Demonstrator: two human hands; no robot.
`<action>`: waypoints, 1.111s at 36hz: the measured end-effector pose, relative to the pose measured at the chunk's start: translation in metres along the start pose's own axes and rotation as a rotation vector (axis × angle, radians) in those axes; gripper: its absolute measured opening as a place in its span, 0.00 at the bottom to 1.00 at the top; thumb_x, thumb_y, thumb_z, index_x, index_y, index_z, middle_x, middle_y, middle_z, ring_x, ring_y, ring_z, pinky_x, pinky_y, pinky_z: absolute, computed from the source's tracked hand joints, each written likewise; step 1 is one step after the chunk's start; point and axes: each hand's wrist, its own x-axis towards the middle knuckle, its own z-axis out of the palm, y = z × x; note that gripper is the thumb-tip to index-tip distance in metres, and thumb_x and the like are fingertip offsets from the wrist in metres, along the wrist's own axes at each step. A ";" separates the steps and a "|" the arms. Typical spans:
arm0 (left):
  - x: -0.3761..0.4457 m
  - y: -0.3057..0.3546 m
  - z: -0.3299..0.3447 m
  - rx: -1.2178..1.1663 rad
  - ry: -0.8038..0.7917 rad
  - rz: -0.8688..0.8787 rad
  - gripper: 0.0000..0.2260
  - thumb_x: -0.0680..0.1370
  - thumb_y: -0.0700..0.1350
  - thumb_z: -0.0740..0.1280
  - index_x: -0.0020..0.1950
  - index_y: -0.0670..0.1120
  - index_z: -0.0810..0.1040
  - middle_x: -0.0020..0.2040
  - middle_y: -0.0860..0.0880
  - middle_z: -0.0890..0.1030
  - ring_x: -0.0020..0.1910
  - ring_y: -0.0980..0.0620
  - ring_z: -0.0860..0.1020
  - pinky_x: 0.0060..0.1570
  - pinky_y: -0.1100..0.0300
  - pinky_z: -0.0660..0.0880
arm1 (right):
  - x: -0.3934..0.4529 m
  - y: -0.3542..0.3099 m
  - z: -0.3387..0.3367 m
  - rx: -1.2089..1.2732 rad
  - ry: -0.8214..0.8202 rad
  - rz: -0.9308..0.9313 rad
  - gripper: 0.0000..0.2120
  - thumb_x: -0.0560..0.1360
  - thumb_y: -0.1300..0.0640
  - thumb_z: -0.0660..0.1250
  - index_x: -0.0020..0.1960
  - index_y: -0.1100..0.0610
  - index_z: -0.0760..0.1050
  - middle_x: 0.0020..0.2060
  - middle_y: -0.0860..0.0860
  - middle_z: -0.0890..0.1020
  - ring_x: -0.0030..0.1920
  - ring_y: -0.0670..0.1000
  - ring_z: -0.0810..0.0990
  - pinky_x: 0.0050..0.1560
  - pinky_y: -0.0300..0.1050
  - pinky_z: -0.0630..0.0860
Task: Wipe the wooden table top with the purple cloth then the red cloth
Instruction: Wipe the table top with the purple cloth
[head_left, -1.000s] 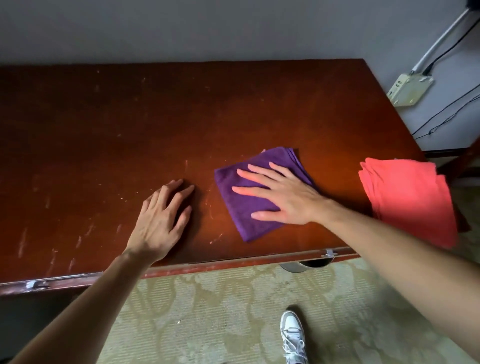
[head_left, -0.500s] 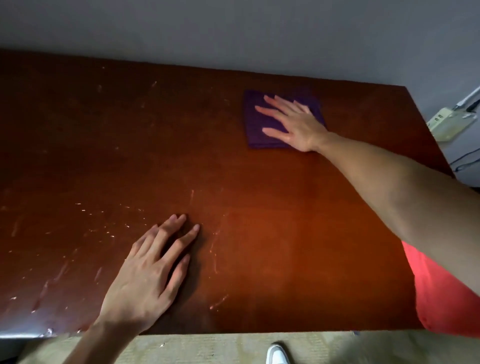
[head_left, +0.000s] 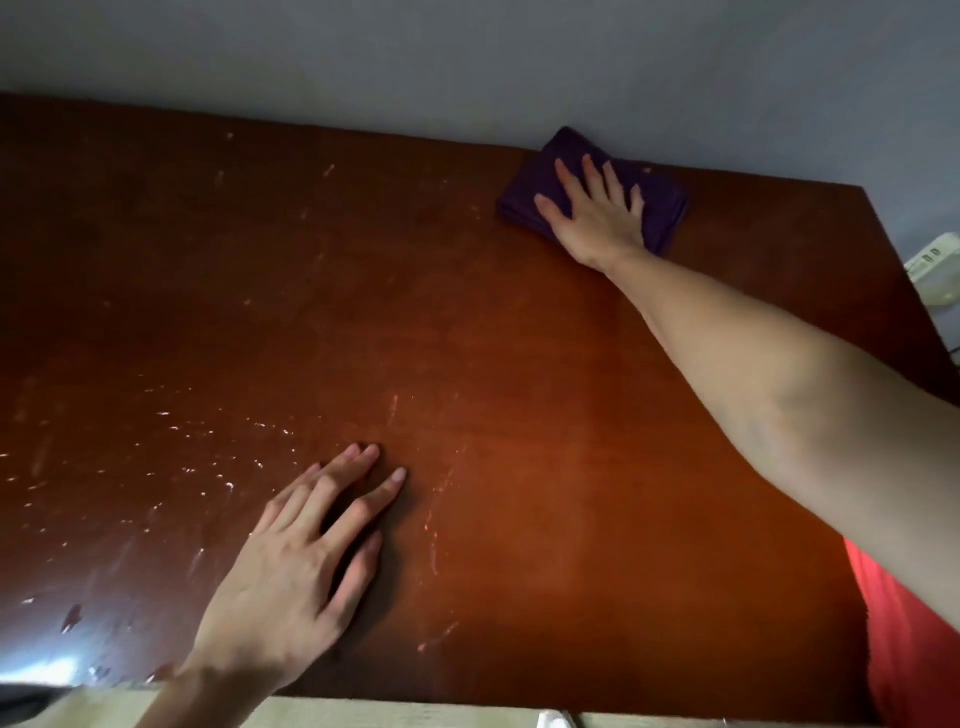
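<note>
Head: scratched wooden table top (head_left: 519, 415), grey wall (head_left: 467, 62).

Two bare forearms with no sleeves in view, left hand (head_left: 291, 566) and right hand (head_left: 597, 215) without rings, watches or gloves, short plain fingernails

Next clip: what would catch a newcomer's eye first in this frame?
The right hand presses flat on the folded purple cloth at the far edge of the wooden table top, close to the wall. The left hand rests flat near the front edge, among pale scuffs and scratches. A strip of the red cloth shows at the front right corner, partly behind the right forearm.
</note>
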 end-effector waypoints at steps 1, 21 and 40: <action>0.000 0.000 0.000 -0.003 -0.001 -0.002 0.23 0.83 0.55 0.53 0.79 0.55 0.64 0.79 0.53 0.63 0.80 0.54 0.58 0.76 0.52 0.56 | -0.009 -0.004 0.002 0.001 -0.002 0.008 0.34 0.81 0.29 0.44 0.83 0.41 0.47 0.84 0.49 0.47 0.83 0.53 0.43 0.81 0.62 0.39; -0.033 -0.028 -0.034 0.025 0.223 -0.056 0.18 0.81 0.55 0.55 0.64 0.48 0.75 0.57 0.45 0.74 0.51 0.43 0.73 0.49 0.47 0.69 | -0.387 -0.136 0.074 -0.058 0.045 -0.361 0.34 0.81 0.32 0.50 0.83 0.42 0.49 0.84 0.47 0.47 0.84 0.52 0.43 0.80 0.65 0.47; -0.051 -0.098 -0.045 0.081 0.028 0.002 0.23 0.83 0.57 0.52 0.78 0.55 0.65 0.79 0.52 0.63 0.80 0.54 0.57 0.75 0.53 0.55 | -0.173 -0.105 0.043 -0.155 -0.052 -0.706 0.33 0.80 0.31 0.52 0.82 0.39 0.54 0.84 0.45 0.52 0.83 0.49 0.49 0.81 0.58 0.48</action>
